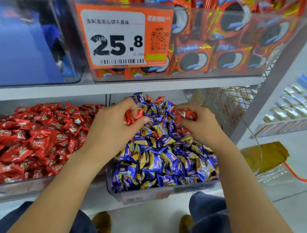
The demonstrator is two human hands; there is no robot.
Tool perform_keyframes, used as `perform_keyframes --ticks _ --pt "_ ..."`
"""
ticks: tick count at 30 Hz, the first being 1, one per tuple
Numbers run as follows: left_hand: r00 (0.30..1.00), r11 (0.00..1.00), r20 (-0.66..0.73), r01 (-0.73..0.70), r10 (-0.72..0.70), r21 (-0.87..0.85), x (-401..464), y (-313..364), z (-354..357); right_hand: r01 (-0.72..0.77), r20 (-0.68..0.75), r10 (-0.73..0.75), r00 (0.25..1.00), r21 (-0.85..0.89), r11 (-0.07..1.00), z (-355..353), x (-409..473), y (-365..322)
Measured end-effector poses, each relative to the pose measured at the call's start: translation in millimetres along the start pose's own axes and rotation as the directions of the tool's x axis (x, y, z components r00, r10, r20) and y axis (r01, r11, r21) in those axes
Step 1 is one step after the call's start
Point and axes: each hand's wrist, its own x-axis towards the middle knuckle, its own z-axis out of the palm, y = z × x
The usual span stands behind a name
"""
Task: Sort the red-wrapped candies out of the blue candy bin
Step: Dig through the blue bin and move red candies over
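Shelving [151,88] fills the frame, with a clear box of red biscuit packs [217,53] and an orange price label [122,36] across the upper half. Below it, at lower left, lies a broad bin of red candies [29,138]; just beside that, in the lower centre, sits the blue candy bin [162,191], heaped with blue-and-gold wrapped sweets. Both arms reach into the back of that heap. The left hand [116,121], centre frame, has its fingers curled round a few red-wrapped candies [132,115]. The right hand [201,123], just right of centre, pinches more red ones [188,115] against its fingertips. A couple of strays [159,100] show at the top of the blue pile between the hands, and one red corner peeks out lower down. Judging by this, the sorting is under way but unfinished: both handfuls are yet to go into the red bin, and more may lie buried.
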Motion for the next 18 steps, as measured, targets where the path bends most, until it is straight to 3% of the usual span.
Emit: perform_keyframes --ticks 4,8,12,16,18 --pt "0.996 0.991 -0.054 0.069 -0.075 -0.115 -15 -10 -16 -0.048 -0.055 0.067 0.996 0.290 0.956 -10 -21 -15" --pt "0.991 0.990 -0.063 0.117 -0.121 -0.073 -27 -29 -42 -0.078 0.044 0.065 0.997 0.413 0.907 0 -41 -36" --pt "0.960 0.961 -0.059 0.269 -0.273 -0.065 -32 -63 -75 0.012 0.144 -0.074 0.987 0.393 0.920 36 -47 -78" --pt "0.879 0.894 -0.181 0.414 -0.442 -0.172 -39 -99 -97 0.190 0.227 -0.258 0.939 0.281 0.941 88 -39 -128" --pt "0.839 0.852 -0.175 0.478 -0.515 -0.214 -42 -115 -103 0.268 0.246 -0.313 0.917 0.200 0.942 119 -28 -148"
